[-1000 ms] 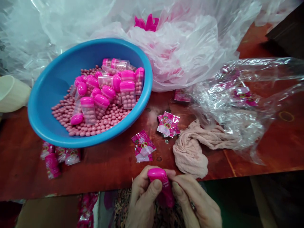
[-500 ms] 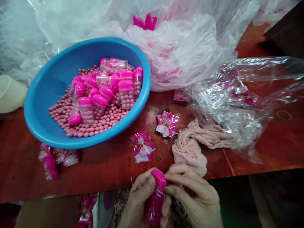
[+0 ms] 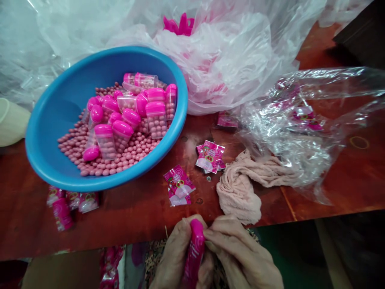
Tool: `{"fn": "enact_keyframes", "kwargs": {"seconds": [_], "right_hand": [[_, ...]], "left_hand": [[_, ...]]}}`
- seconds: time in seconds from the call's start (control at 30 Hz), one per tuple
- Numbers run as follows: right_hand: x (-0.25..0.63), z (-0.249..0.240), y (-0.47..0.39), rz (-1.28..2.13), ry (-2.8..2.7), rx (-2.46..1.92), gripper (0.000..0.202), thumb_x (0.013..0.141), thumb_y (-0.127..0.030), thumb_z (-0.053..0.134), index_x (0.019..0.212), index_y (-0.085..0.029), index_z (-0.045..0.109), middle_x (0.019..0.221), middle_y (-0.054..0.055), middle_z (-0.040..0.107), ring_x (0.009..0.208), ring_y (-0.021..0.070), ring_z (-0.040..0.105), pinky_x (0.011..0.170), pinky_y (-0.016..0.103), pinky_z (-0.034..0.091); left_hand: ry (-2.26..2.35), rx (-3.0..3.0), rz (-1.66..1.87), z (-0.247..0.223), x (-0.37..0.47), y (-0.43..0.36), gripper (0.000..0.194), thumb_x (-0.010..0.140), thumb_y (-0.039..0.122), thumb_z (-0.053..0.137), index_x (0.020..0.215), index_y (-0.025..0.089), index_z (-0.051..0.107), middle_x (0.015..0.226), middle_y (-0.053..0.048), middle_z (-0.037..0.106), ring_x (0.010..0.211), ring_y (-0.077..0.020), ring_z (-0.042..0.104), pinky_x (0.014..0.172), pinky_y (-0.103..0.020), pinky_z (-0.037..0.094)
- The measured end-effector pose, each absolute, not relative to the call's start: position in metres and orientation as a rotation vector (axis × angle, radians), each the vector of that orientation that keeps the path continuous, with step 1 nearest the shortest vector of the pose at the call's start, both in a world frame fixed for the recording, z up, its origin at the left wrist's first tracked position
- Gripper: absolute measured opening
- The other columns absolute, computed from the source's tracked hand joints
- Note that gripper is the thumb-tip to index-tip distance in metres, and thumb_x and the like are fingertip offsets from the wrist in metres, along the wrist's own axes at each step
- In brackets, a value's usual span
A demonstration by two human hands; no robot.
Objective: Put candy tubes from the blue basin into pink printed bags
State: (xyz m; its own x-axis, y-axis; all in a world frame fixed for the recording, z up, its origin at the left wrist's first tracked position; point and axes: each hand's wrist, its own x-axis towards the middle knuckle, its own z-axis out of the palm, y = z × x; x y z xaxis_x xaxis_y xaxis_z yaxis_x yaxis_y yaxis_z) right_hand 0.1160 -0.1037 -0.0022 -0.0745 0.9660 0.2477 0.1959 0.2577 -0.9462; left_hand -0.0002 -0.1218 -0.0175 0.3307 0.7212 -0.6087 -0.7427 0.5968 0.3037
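Note:
A pink wrapped container (image 3: 195,253) is held upright between both hands at the table's front edge. My left hand (image 3: 174,257) is wrapped round its left side, thumb near the top. My right hand (image 3: 240,249) presses its fingertips against the right side of it; the tips are partly hidden. Just beyond lie pink printed sleeves (image 3: 179,184) and a second small stack of them (image 3: 210,156). To the left, a blue basin (image 3: 105,182) holds pink balls (image 3: 135,154) and several clear containers with pink lids (image 3: 130,118).
A crumpled beige cloth (image 3: 239,192) lies right of the sleeves, beside clear plastic film (image 3: 288,136). A large translucent bag (image 3: 234,60) stands behind. Wrapped containers (image 3: 62,212) lie below the basin. A pale cup (image 3: 12,122) is at far left.
The pink container has turned to show a narrower side and moved slightly left. My right hand's fingers have closed in beside it. The view has shifted slightly.

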Motion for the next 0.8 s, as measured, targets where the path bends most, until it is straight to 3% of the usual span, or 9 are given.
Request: {"fn": "enact_keyframes", "kwargs": {"seconds": [0.17, 0.3, 0.5, 0.7, 0.8], "right_hand": [[0.113, -0.001, -0.102, 0.845, -1.501, -1.133, 0.026, 0.078, 0.001, 0.064, 0.095, -0.017, 0.070, 0.078, 0.003, 0.067, 0.073, 0.0134, 0.063, 0.063, 0.021, 0.056], [0.114, -0.001, -0.103, 0.829, -1.600, -1.184, 0.015, 0.084, -0.003, 0.057, 0.087, -0.016, 0.063, 0.076, 0.003, 0.064, 0.071, 0.0124, 0.062, 0.063, 0.021, 0.054], [0.113, -0.010, -0.102, 0.786, -1.633, -1.265, 0.018, 0.091, -0.009, 0.044, 0.080, -0.020, 0.053, 0.070, 0.001, 0.058, 0.066, 0.0122, 0.057, 0.059, 0.022, 0.052], [0.115, -0.016, -0.108, 0.854, -1.521, -1.322, 0.018, 0.090, -0.007, 0.044, 0.083, -0.021, 0.054, 0.074, 0.001, 0.059, 0.066, 0.0117, 0.059, 0.058, 0.021, 0.051], [0.119, -0.015, -0.110, 0.885, -1.458, -1.297, 0.012, 0.091, -0.015, 0.052, 0.093, -0.022, 0.061, 0.084, 0.002, 0.064, 0.076, 0.0132, 0.063, 0.068, 0.022, 0.053]], "left_hand": [[0.750, -0.019, 0.932, -0.019, 0.002, -0.122, 0.044, 0.091, 0.051, 0.044, 0.064, 0.018, 0.055, 0.033, 0.007, 0.042, 0.026, -0.0058, 0.032, 0.027, -0.016, 0.024], [0.842, -0.086, 0.922, -0.022, 0.001, -0.123, 0.039, 0.086, 0.050, 0.054, 0.066, 0.017, 0.058, 0.033, 0.008, 0.045, 0.024, -0.0037, 0.030, 0.027, -0.013, 0.025], [0.811, -0.020, 0.799, -0.024, 0.003, -0.119, 0.054, 0.084, 0.058, 0.050, 0.050, 0.016, 0.053, 0.028, 0.005, 0.039, 0.020, -0.0046, 0.028, 0.022, -0.015, 0.022], [0.841, -0.057, 0.825, -0.024, 0.002, -0.117, 0.043, 0.087, 0.053, 0.049, 0.063, 0.017, 0.055, 0.031, 0.005, 0.045, 0.021, -0.0050, 0.027, 0.023, -0.015, 0.023], [0.903, -0.062, 0.812, -0.021, 0.000, -0.118, 0.039, 0.086, 0.052, 0.052, 0.068, 0.017, 0.055, 0.033, 0.006, 0.047, 0.023, -0.0055, 0.032, 0.024, -0.014, 0.025]]}}
